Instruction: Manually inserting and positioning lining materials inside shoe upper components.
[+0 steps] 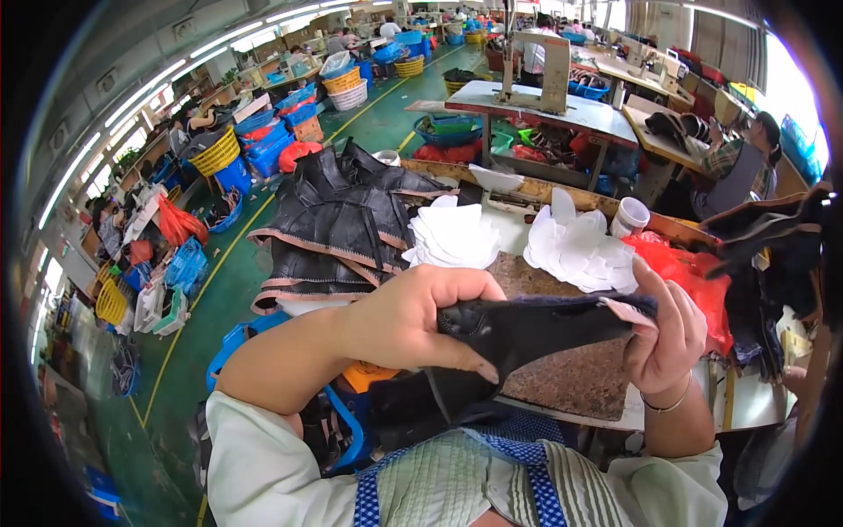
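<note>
In front of my chest I hold a black leather boot upper (540,334) stretched between both hands. My left hand (413,318) is closed on its left end, thumb along the near side. At the other end, the fingers of my right hand (669,329) pinch the edge, where a pale pinkish strip shows. Part of the upper hangs below my left hand. Beneath it lies a speckled brown work board (571,386). Beyond my hands are two piles of white cut pieces, one on the left (452,235) and one on the right (580,244).
A heap of black uppers with pinkish edges (325,206) lies at left. A white cup (630,215) and red plastic bag (702,281) stand right, near more dark uppers (768,250). A sewing machine (555,70) stands beyond; a co-worker (746,167) sits far right.
</note>
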Demonstrator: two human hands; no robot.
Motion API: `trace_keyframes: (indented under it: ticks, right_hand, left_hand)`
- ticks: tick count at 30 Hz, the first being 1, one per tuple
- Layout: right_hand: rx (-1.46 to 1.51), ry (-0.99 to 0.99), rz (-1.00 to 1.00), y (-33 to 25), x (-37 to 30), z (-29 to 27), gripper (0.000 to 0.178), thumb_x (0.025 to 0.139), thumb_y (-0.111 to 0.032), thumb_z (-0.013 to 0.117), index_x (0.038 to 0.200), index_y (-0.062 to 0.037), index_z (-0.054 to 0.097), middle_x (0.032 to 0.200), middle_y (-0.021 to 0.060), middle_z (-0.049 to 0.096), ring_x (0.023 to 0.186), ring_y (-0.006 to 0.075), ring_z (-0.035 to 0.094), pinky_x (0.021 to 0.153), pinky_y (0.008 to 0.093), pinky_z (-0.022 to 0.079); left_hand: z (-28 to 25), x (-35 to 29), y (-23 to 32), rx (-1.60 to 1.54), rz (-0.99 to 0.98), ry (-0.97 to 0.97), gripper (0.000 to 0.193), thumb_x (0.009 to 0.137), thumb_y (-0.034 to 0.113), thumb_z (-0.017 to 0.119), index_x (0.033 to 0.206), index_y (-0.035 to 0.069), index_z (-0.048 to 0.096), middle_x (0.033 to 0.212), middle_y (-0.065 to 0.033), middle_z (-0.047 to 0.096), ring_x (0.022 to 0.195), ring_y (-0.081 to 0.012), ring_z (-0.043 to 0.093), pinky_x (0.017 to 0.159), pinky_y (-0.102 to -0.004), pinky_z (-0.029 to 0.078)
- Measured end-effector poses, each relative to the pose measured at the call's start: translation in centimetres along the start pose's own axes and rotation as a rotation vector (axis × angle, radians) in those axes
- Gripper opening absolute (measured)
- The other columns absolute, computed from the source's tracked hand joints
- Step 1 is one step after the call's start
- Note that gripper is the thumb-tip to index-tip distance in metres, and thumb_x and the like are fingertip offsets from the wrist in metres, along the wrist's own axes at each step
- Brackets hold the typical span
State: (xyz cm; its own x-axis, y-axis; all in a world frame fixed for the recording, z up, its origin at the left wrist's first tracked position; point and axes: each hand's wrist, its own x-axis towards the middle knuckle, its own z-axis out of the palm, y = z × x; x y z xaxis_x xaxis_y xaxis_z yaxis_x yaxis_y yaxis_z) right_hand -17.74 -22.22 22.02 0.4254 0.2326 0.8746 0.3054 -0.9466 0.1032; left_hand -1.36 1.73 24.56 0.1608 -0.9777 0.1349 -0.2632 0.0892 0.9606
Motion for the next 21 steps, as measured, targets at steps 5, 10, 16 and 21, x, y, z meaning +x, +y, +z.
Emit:
trace_keyframes:
  ticks: [5,10,16,21]
  right_hand:
    - [-0.136,0.087,-0.129,-0.4,-1.5,-0.8,0.046,0.096,-0.029,0.051,0.112,0.014,0.059,0.07,0.0125,0.061,0.054,0.0237,0.058,0.05,0.0325,0.046]
    - [-0.123,-0.011,-0.063,0.2,-2.1,-1.0,0.036,0.091,-0.016,0.057,0.111,0.0138,0.06,0.074,0.0146,0.063,0.055,0.0251,0.058,0.052,0.0337,0.047]
    - [0.068,0.029,0.161,0.2,-1.5,0.5,0.024,0.09,-0.008,0.058,0.106,0.0092,0.064,0.087,0.0182,0.069,0.063,0.0224,0.063,0.058,0.0288,0.049]
    - [0.244,0.11,0.337,1.4,-0.9,0.8,0.02,0.089,-0.003,0.058,0.105,0.004,0.067,0.079,0.0065,0.053,0.068,0.0158,0.048,0.06,0.0254,0.038]
  left_hand:
    - [0.1,-0.9,-0.3,-0.245,-0.046,-0.016,0.036,0.074,-0.007,0.076,0.104,0.0,0.058,0.093,-0.001,0.066,0.086,-0.0051,0.061,0.075,-0.0216,0.05]
    - [-0.5,-0.8,-2.3,-0.144,0.073,0.05,0.029,0.073,-0.006,0.076,0.096,0.001,0.06,0.087,-0.0001,0.066,0.08,-0.0046,0.06,0.07,-0.0216,0.049]
    - [-1.2,-0.9,-3.1,0.121,0.259,0.138,0.019,0.075,-0.001,0.076,0.086,0.003,0.062,0.076,0.0027,0.061,0.075,-0.0027,0.056,0.067,-0.0208,0.046]
    - [-1.5,-0.8,-2.5,0.103,0.255,0.186,0.02,0.074,-0.003,0.076,0.086,0.004,0.062,0.08,0.0031,0.062,0.074,-0.0039,0.055,0.067,-0.0215,0.044]
